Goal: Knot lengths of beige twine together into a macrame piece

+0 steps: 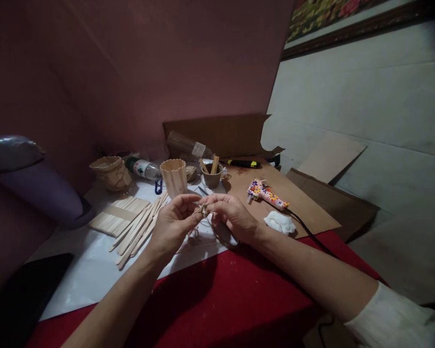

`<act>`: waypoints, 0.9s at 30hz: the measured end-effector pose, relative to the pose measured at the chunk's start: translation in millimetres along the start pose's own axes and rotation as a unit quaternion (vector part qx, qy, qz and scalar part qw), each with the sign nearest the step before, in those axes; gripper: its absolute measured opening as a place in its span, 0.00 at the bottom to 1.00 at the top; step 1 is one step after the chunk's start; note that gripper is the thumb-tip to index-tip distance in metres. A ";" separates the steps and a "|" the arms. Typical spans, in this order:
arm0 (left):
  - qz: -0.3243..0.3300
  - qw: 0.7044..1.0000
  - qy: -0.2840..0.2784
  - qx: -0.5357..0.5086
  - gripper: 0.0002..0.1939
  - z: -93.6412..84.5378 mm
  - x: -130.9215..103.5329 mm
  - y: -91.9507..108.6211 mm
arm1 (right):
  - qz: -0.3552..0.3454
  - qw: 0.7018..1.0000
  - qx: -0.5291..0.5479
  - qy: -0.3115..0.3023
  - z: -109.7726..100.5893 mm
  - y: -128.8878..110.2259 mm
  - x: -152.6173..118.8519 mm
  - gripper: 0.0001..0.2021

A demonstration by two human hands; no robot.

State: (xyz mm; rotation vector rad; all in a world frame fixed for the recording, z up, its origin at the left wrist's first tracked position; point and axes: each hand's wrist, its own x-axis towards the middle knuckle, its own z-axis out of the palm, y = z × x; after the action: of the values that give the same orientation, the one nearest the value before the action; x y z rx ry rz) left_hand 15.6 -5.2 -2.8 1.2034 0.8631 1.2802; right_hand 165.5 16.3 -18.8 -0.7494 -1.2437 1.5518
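Observation:
My left hand (174,220) and my right hand (235,215) meet over the front of the table, thumbs and fingertips pinched together. Between them is a small knotted bit of tan twine (203,210), its exact shape too small to make out. Loose strands hang below the fingers, and a dark curved edge of something shows under my right hand, mostly hidden. Just behind my left hand stands a scalloped cup made of craft sticks (173,177). Loose craft sticks (139,232) lie fanned out to its left, beside a banded bundle of craft sticks (119,216).
A flowered glue gun (266,193) with a black cord and a crumpled tissue (280,222) lie right on cardboard (311,212). Behind are a utility knife (243,164), a small pot (212,179) holding sticks, plastic bottles (147,169), and a twine-tied wooden pot (111,173).

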 end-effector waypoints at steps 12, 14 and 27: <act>-0.025 0.999 -0.026 -0.009 0.23 -5.5 1.4 -4.7 | -0.003 0.999 0.032 0.039 -1.0 3.7 1.6 0.05; -0.041 0.998 -0.039 -0.014 0.23 -5.9 0.4 -4.0 | 0.000 0.998 0.037 0.049 -0.3 3.9 1.7 0.05; -0.138 0.989 -0.034 -0.045 0.17 -3.0 0.6 -3.0 | -0.008 0.998 -0.008 0.069 2.0 4.2 -0.2 0.07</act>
State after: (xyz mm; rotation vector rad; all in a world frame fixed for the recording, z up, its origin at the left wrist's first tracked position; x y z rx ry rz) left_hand 13.5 -3.8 -6.2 1.0114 0.8794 1.0368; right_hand 162.4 15.4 -22.3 -0.8404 -1.1588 1.4526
